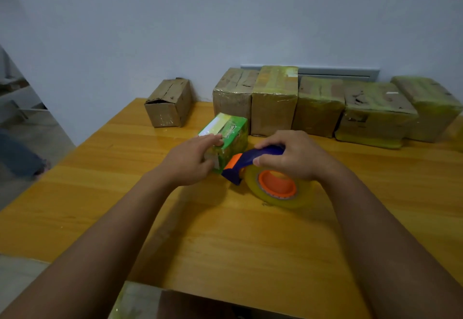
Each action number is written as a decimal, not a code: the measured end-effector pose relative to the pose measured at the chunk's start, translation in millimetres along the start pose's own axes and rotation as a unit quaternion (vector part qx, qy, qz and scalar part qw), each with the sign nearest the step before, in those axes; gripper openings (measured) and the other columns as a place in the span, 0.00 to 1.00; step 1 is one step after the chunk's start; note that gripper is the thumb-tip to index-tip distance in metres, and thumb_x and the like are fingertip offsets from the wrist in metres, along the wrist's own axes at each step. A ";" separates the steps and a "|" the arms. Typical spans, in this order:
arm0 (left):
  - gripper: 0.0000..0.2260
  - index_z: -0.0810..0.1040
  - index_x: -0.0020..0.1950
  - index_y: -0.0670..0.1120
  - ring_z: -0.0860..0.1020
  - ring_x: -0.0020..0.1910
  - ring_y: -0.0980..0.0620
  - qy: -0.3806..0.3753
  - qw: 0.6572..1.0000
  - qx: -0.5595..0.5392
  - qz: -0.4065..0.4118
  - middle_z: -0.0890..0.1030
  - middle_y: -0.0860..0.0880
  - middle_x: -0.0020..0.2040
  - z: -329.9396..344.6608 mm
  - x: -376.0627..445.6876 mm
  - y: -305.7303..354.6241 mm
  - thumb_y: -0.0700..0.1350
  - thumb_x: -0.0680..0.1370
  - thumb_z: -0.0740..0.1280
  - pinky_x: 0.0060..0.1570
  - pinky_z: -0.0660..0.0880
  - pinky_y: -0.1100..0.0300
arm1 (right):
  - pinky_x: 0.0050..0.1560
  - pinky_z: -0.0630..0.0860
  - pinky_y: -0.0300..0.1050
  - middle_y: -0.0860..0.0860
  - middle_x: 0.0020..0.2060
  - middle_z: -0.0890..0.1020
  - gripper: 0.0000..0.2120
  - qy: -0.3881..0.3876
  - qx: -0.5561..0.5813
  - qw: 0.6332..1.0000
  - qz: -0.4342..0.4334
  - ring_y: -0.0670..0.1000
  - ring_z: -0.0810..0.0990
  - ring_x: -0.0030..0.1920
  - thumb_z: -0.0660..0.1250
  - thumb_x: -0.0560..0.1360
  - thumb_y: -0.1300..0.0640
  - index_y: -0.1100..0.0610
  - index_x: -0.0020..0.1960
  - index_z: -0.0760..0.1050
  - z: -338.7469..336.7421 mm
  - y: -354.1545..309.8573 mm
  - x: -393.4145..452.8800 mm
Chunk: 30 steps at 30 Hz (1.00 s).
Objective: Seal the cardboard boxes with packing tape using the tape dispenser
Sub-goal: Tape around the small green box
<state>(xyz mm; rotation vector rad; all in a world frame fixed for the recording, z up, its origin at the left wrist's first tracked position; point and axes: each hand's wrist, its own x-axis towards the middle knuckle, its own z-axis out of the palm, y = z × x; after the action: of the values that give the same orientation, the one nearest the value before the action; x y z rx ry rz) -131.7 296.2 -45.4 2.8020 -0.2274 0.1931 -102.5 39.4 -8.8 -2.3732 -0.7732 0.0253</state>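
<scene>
a pale wall (225,13) backs a glossy yellow-wood worktop (225,238). along the wall stands a row of five brown cardboard boxes (318,106) wrapped in yellowish tape, and well apart to their left a plain, dented cardboard box (169,103). near the middle of the worktop sits a small green box (229,137) under shiny tape, with a white panel on top and green lettering on its side too blurred to read. the left hand (188,159) grips this box at its near end. just beside it, the right hand (292,154) grasps the dark blue tape dispenser (250,162), whose orange-tipped front touches the box; its clear tape roll (275,189) has an orange hub.
</scene>
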 end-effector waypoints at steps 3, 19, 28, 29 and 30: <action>0.23 0.71 0.70 0.56 0.69 0.67 0.50 0.010 0.998 -0.063 -0.025 0.68 0.54 0.74 -0.1 -0.3 4.5 0.55 0.75 0.56 0.51 0.73 0.54 | 0.43 0.71 0.39 0.44 0.48 0.78 0.16 0.032 0.028 0.999 0.013 0.44 0.77 0.46 0.73 0.71 0.44 0.46 0.57 0.80 1.6 11.3 -9.1; 0.14 0.78 0.53 0.48 0.74 0.54 0.47 0.202 0.966 0.087 -0.134 0.80 0.48 0.53 30.3 12.8 49.9 0.57 0.77 0.64 0.49 0.64 0.52 | 0.43 0.71 0.25 0.48 0.52 0.78 0.24 0.335 0.139 0.931 0.036 0.40 0.76 0.48 0.71 0.69 0.43 0.54 0.61 0.79 32.3 48.3 -37.7; 0.22 0.77 0.61 0.48 0.73 0.59 0.46 0.152 0.971 0.142 -0.116 0.80 0.47 0.59 30.0 -0.1 60.3 0.62 0.78 0.57 0.51 0.65 0.53 | 0.43 0.71 0.26 0.46 0.54 0.75 0.26 0.361 0.124 0.924 0.031 0.43 0.75 0.51 0.69 0.70 0.40 0.52 0.64 0.77 46.0 42.3 -41.4; 0.24 0.77 0.62 0.48 0.73 0.59 0.47 0.141 0.978 0.114 -0.106 0.80 0.46 0.60 24.7 -2.8 58.4 0.61 0.77 0.55 0.50 0.65 0.53 | 0.43 0.72 0.27 0.46 0.54 0.76 0.27 0.361 0.127 0.924 0.031 0.44 0.76 0.51 0.69 0.70 0.39 0.52 0.64 0.77 46.2 43.0 -41.6; 0.24 0.78 0.63 0.48 0.74 0.58 0.46 0.125 0.984 0.079 -0.099 0.79 0.46 0.61 17.9 -4.0 55.8 0.59 0.77 0.54 0.50 0.66 0.54 | 0.44 0.72 0.29 0.47 0.55 0.76 0.28 0.361 0.130 0.923 0.031 0.44 0.76 0.52 0.68 0.70 0.38 0.52 0.64 0.77 46.4 43.8 -41.5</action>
<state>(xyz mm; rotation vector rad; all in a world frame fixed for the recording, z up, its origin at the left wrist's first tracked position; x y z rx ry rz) -143.6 238.7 -45.8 2.8935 0.1311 0.5320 -123.4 16.0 -78.1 -1.9308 -0.3070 -0.6457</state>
